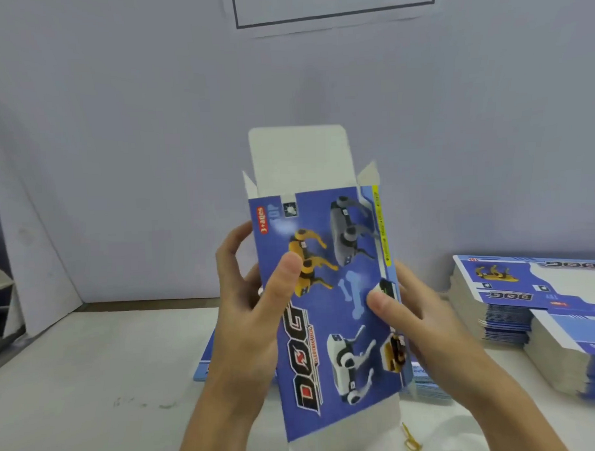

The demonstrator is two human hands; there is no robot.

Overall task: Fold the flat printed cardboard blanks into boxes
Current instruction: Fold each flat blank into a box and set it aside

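A blue printed cardboard box blank with robot dogs and the word DOG stands upright above the table, held between both hands. Its white top flap points up, with two small side flaps spread beside it. My left hand grips the left edge, thumb pressed on the printed front, fingers behind. My right hand grips the right edge, thumb on the front face, fingers hidden behind the card.
Tall stacks of flat blue blanks stand at the right on the white table. More flat blanks lie under the held one. A yellow rubber band lies near the front edge. A grey wall rises behind.
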